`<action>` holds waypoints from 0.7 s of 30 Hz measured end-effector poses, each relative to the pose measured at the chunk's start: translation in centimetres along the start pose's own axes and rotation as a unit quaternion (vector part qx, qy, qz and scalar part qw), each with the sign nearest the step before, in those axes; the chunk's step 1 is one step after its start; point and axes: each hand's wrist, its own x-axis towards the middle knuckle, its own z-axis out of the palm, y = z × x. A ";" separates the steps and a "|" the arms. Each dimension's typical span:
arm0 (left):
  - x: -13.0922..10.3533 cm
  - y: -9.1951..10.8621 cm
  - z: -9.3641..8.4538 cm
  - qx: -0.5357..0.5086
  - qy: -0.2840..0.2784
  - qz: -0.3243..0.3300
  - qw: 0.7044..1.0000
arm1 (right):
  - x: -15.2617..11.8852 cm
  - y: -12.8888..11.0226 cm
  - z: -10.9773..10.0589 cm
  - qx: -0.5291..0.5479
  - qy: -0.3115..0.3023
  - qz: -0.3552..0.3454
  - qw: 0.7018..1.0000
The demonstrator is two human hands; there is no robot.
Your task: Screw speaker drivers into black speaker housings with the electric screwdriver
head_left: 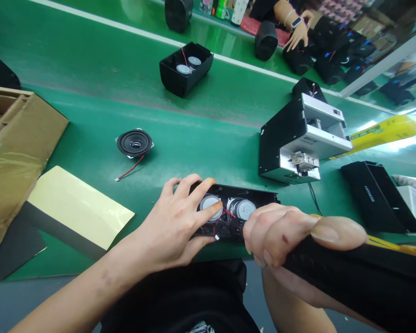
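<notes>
Near the table's front edge lies a black speaker housing [263, 198] with two round silver-backed speakers [245, 209] and red wires inside. My left hand [183, 217] grips the housing's left end, thumb on the near side and fingers over the far rim and one speaker. Wrapped round a thick black power screwdriver [360, 277], my right hand [284, 236] holds its tip end down at the housing, beside the right speaker. The tip itself is hidden. A small white plug [217, 237] hangs at the housing's near edge.
A loose speaker [135, 143] lies beyond my left hand. A cardboard box [27, 138] and yellow sheet [83, 203] are at left. A silver-black machine [298, 143] stands at right, near a black case [377, 196]. Another housing [183, 78] sits farther back; a person's hand [299, 36] touches black parts.
</notes>
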 end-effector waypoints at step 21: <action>-0.1 0.1 0.1 -0.018 -0.007 -0.015 1.000 | 0.1 -0.3 1.5 -0.044 0.058 0.043 0.996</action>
